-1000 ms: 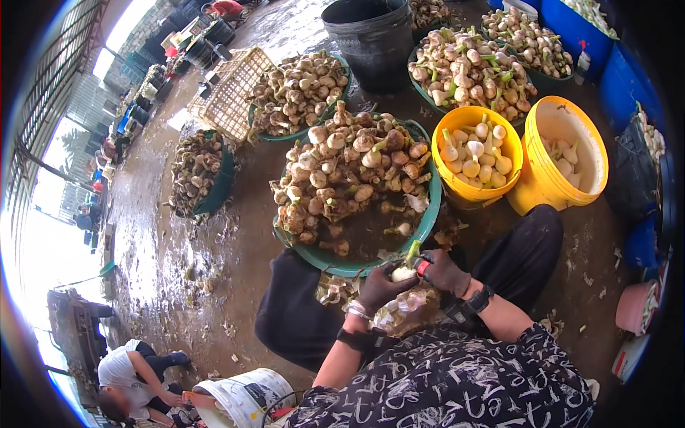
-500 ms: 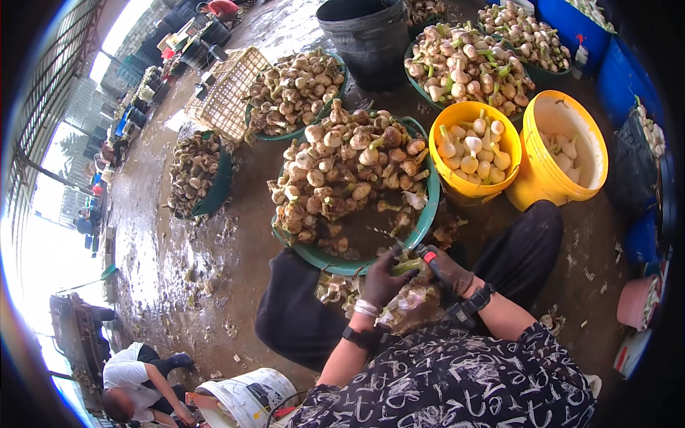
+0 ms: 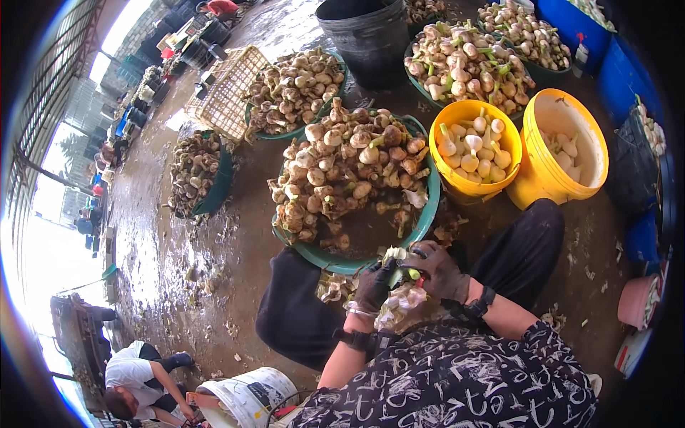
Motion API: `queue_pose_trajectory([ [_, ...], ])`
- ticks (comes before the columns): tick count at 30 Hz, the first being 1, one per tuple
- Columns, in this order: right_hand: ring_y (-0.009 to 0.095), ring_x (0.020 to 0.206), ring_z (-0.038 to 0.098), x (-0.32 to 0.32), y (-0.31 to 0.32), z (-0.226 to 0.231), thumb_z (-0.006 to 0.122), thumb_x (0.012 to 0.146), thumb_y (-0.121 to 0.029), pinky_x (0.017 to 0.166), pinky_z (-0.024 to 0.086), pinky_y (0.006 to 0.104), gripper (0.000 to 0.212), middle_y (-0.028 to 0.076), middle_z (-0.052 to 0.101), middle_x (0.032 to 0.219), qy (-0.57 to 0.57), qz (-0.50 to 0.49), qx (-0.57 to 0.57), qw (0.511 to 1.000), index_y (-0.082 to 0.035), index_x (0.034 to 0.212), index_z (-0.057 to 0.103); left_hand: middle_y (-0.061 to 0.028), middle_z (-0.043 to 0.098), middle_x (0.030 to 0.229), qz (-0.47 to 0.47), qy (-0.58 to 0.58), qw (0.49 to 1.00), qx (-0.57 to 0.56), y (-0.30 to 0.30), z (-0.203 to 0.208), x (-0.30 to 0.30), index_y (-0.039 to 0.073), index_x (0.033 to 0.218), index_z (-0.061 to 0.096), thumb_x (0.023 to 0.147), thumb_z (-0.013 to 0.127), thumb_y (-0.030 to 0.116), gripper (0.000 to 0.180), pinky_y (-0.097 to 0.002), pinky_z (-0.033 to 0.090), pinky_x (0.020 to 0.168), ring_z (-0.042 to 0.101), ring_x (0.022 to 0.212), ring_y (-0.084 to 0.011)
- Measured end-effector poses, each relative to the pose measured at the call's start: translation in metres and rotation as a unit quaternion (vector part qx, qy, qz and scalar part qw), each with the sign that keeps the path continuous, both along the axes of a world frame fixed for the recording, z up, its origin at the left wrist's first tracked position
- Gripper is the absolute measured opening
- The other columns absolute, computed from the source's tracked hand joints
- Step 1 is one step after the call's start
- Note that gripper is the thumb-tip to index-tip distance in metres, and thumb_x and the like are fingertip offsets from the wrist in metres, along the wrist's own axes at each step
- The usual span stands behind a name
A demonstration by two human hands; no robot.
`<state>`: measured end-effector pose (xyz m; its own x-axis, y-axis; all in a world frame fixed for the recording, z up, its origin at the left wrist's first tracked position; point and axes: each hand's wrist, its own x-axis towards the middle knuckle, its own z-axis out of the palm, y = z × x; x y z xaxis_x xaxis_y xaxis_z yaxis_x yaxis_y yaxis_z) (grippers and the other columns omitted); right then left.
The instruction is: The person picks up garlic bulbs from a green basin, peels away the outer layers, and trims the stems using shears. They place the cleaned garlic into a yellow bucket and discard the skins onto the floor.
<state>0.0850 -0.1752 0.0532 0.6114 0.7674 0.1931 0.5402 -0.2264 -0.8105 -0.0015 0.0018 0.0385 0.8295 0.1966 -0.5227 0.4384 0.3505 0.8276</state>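
Both gloved hands meet over my lap, just in front of the near rim of a green tub heaped with soil-stained garlic. My left hand is closed around a garlic bulb with a green stem and loose pale skin; fingers hide much of it. My right hand presses against the same bulb from the right, fingers curled. A bit of red from its red-and-black handled tool shows beneath those fingers; the working end is hidden. Peeled skins lie below my hands.
Beyond my right knee stand two yellow buckets with cleaned white garlic. More garlic tubs, a black bin and a cream crate stand farther off. A person bends by a white bucket at lower left.
My right hand has turned over and closed in on the bulb, covering most of the red-and-black handle. Pale skin now stands up between my hands.
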Motion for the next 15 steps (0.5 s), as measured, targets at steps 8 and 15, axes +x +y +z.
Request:
queue_pose_trajectory([
  [8, 0.011, 0.058, 0.056, 0.019, -0.004, -0.058, 0.057, 0.088, -0.025, 0.050, 0.045, 0.0228, 0.022, -0.001, 0.061, 0.072, 0.627, -0.254, 0.219, 0.703, -0.005, 0.094, 0.063, 0.0016, 0.061, 0.090, -0.099, -0.070, 0.992, -0.045, 0.013, 0.046, -0.032, 0.001, 0.101, 0.062, 0.085, 0.063, 0.025, 0.029, -0.0201, 0.041, 0.069, 0.050, 0.079, -0.0051],
  [15, 0.010, 0.051, 0.050, 0.037, -0.019, -0.065, 0.046, 0.092, -0.034, 0.046, 0.040, 0.0225, 0.028, 0.000, 0.061, 0.072, 0.733, -0.194, 0.271, 0.593, -0.013, 0.102, 0.062, -0.0124, 0.062, 0.089, -0.013, -0.230, 0.947, -0.226, 0.054, 0.074, -0.060, 0.000, 0.088, 0.061, 0.074, 0.070, 0.025, 0.030, -0.0324, 0.048, 0.075, 0.060, 0.082, -0.0226],
])
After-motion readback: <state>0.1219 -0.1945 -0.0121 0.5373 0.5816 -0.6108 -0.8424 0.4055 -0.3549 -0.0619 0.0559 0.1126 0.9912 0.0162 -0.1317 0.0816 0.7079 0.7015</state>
